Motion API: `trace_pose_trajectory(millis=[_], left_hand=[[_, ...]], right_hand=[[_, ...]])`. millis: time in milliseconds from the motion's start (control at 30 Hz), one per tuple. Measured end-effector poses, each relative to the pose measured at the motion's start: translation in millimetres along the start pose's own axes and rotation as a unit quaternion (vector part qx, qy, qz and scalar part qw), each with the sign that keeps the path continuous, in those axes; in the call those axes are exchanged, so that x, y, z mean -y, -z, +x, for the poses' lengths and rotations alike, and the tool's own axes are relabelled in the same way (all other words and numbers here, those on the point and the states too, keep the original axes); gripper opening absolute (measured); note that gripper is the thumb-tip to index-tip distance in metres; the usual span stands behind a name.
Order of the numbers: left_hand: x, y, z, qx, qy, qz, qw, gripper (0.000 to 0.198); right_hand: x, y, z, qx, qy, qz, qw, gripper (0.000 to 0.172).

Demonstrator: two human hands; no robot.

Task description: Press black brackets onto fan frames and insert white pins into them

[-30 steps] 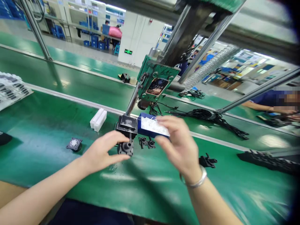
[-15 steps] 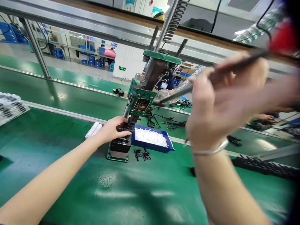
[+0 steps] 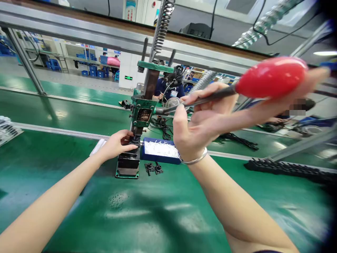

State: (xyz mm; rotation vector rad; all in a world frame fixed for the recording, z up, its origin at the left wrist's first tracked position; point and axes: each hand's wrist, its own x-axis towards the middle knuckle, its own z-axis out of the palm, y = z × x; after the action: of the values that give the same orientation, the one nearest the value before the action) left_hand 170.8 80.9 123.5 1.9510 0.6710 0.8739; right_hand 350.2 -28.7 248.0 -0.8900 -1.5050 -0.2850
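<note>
A small green hand press (image 3: 143, 112) stands on the green bench. My left hand (image 3: 116, 144) pinches a black plastic part (image 3: 134, 141) seated on the press's black base block (image 3: 129, 162), right under the ram. My right hand (image 3: 204, 119) is wrapped round the press's metal lever (image 3: 210, 97), just below its red knob (image 3: 271, 77). Two more black parts (image 3: 153, 168) lie in front of a blue tray (image 3: 159, 159) of white pieces, right of the base.
A white block (image 3: 96, 147) lies left of the press. A long black strip of parts (image 3: 286, 168) lies at the right, with black cables (image 3: 238, 140) behind. A sheet of dark pieces (image 3: 7, 129) sits far left. Other people work beyond the conveyor.
My left hand lifted the black part from the bench onto the press base and holds it there. My right hand rose from the blue tray to grip the lever, which has swung down towards me.
</note>
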Motion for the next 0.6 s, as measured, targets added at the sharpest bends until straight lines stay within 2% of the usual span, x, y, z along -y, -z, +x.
trace_pose_trajectory(millis=[67,100,167,200,233,267,300,367,433,500,600], left_hand=[[-6.7,-4.9,-5.9,-0.025,0.002,0.01,1.0,0.048],[-10.9,-10.0,-11.6,-0.046,-0.006,0.034,0.998,0.046],[-19.0,-25.0,-27.7,-0.096,-0.046,0.111,0.988,0.038],[-22.0,-34.6,-37.3,-0.114,-0.078,0.155,0.978,0.034],[-24.0,-45.2,-47.0,-0.128,-0.112,0.18,0.969,0.031],[-24.8,-56.7,-56.0,-0.137,-0.146,0.189,0.961,0.03],[-24.6,-69.0,-63.7,-0.147,-0.177,0.194,0.954,0.03],[-21.4,-95.8,-73.5,-0.161,-0.227,0.202,0.939,0.028],[-15.4,-124.1,-77.0,-0.158,-0.248,0.211,0.932,0.026],[-7.2,-151.1,-78.6,-0.13,-0.233,0.215,0.94,0.029],[7.3,-182.2,-86.3,-0.049,-0.19,0.217,0.956,0.04]], right_hand=[[5.2,10.3,-1.3,-0.051,0.027,-0.01,0.998,0.085],[8.8,15.4,-8.7,-0.043,0.015,-0.013,0.999,0.083],[16.6,21.4,-38.7,0.035,-0.057,-0.019,0.998,0.081],[19.8,21.5,-59.8,0.094,-0.111,-0.024,0.989,0.084],[22.0,19.9,-83.0,0.169,-0.156,-0.038,0.972,0.087],[23.3,17.3,-106.4,0.202,-0.209,-0.049,0.955,0.089],[23.5,14.6,-128.3,0.209,-0.248,-0.064,0.944,0.084],[21.4,12.9,-163.9,0.178,-0.299,-0.106,0.932,0.059],[15.6,20.2,-187.7,0.142,-0.315,-0.154,0.926,0.038],[3.7,38.0,-204.5,0.133,-0.316,-0.209,0.916,0.03],[-27.9,80.3,-227.4,0.124,-0.317,-0.322,0.883,0.024]])
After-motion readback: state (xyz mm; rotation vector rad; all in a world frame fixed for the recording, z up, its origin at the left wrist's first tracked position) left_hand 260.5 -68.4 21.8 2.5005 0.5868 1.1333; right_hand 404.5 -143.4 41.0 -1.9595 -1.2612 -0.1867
